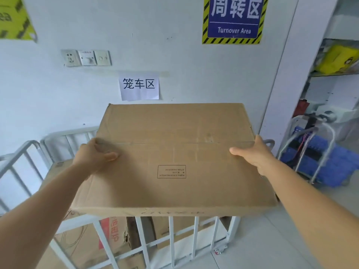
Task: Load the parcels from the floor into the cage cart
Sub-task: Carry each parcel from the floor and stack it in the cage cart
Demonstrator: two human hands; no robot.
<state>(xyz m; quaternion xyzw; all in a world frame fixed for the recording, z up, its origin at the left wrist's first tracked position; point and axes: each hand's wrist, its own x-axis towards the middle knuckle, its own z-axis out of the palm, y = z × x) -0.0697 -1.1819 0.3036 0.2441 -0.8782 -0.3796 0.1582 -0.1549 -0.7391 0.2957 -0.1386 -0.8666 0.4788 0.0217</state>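
One large flat cardboard box (174, 158), plain brown corrugated, rectangular, matte top with a taped centre seam, faint creases and a small printed black-outline label, handwriting along its near edge. It is held up between both hands over the cage cart (171, 235), its near edge right above the cart's front rail, box tilted slightly up toward the far wall. Left hand (95, 156) grips the box's left edge, thumb lying on top, fingers wrapped under and hidden. Right hand (252, 154) grips the right edge the same way, thumb on top pointing inward, fingers under the side out of view. Two bare forearms, one from each lower corner. Cart is white-painted metal tube, vertical bars with a horizontal rail, a small caster at the front right corner; its left side panel is grey rounded tube. Inside the cart, at least two more brown cartons (108, 239) seen through the bars, one with red print and a torn edge; exact count unclear. Pale tiled floor. White wall behind carries one paper sign (139, 86), one blue sign (234, 18) with yellow-black striped border reading "Turnover Area", and one socket and switch strip (86, 57). Right side: one blue plastic crate (318, 154) on a trolley, and metal shelving with a yellow item (338, 59).
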